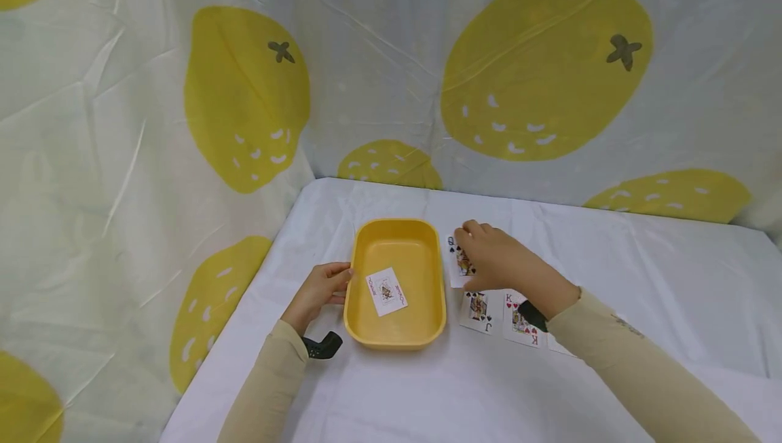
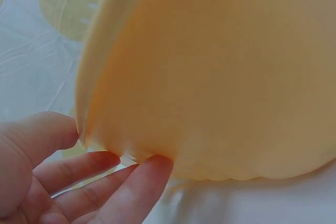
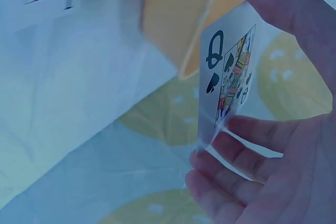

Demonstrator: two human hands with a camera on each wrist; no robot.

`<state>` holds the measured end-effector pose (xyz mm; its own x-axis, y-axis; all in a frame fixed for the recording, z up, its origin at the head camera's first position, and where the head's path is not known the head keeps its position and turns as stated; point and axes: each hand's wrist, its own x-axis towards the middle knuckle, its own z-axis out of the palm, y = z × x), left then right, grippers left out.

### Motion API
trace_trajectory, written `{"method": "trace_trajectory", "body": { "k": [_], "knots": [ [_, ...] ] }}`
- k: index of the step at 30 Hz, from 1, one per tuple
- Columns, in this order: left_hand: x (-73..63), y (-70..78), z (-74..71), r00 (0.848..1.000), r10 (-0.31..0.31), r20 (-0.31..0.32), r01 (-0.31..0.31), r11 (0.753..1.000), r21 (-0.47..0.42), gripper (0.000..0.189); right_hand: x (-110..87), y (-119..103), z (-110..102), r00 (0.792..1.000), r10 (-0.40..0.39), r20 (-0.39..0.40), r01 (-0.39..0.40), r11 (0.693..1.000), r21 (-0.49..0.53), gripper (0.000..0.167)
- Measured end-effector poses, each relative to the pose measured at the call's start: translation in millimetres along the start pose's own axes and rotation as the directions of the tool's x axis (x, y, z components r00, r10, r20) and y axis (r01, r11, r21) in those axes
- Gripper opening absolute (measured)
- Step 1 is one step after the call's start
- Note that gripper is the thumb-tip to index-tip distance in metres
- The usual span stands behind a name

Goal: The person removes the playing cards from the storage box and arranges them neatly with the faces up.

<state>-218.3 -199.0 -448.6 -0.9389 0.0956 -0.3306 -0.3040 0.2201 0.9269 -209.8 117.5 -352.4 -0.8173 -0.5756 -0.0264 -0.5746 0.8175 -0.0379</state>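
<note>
My right hand [image 1: 497, 256] holds a queen of spades playing card [image 3: 231, 72] by its edges, thumb on one side and fingertips on the opposite one. In the head view the card is upright, just right of a yellow plastic tray [image 1: 421, 294]. At the tray's left side is my left hand [image 1: 320, 290], thumb at the rim and fingers against the outer wall [image 2: 220, 103]. Inside the tray lies a joker card [image 1: 386, 292], face up and tilted.
A jack of spades [image 1: 479, 311] and a king of hearts [image 1: 519, 326] lie face up right of the tray. Another card [image 1: 559, 346] is mostly hidden under the right sleeve. White cloth [image 1: 489, 389] covers the table, and a lemon-print curtain [image 1: 379, 76] hangs behind.
</note>
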Motion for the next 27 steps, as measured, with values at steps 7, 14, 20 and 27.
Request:
{"method": "trace_trajectory", "body": {
  "k": [7,14,20,27],
  "knots": [
    [0.4,1.0,1.6,1.0,0.008,0.002,-0.008,1.0,-0.01,0.034,-66.2,52.5,14.4,0.993,0.119,0.002,-0.119,0.992,0.044,0.08],
    [-1.2,0.6,1.7,1.0,0.01,0.008,-0.011,1.0,0.003,0.035,-128.0,92.0,33.8,0.963,0.262,0.065,-0.268,0.958,0.107,0.084],
    [-2.5,1.3,1.1,1.0,0.013,0.007,-0.013,1.0,0.009,0.037,-172.7,121.5,57.9,0.931,0.342,0.126,-0.356,0.928,0.114,0.091],
    [-2.0,-0.3,0.3,1.0,0.004,0.002,-0.004,1.0,0.016,0.037,-210.7,150.8,85.2,0.908,0.38,0.178,-0.4,0.911,0.097,0.086]
  ]
}}
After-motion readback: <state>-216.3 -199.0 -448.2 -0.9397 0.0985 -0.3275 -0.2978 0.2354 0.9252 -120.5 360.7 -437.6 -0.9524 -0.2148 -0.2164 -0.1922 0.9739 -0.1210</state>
